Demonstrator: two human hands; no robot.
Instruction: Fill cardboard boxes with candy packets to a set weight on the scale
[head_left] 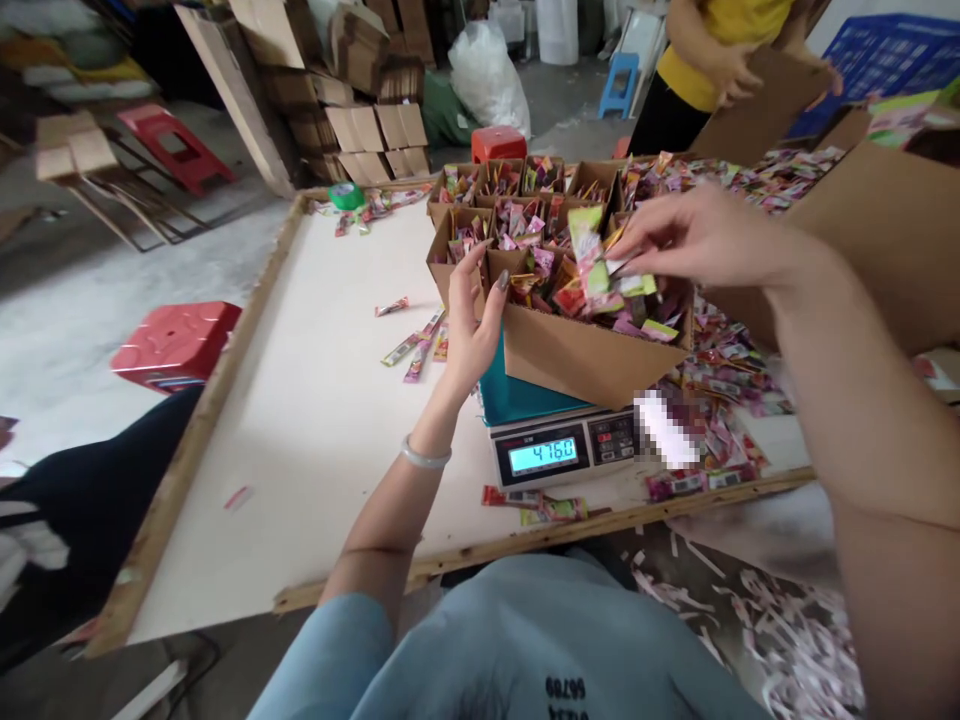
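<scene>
An open cardboard box (pixel 592 358), full of small colourful sachets, sits on the teal plate of a digital scale (pixel 544 453) that reads 476.0. At the box's left corner is my left hand (pixel 474 325), thumb and fingers apart, the thumb near the rim. Above the right part of the box, my right hand (pixel 686 240) pinches a few green and pink sachets (pixel 591 255). Behind this box stand several more cardboard boxes (pixel 457 215) filled with sachets.
Loose sachets (pixel 409 345) lie left of the scale, and a large pile (pixel 724 350) spreads to its right. Green tape (pixel 346 196) rests at the table's far left corner. A person in yellow (pixel 720 60) holds cardboard at the back. Red stools (pixel 176 340) stand beyond the left edge.
</scene>
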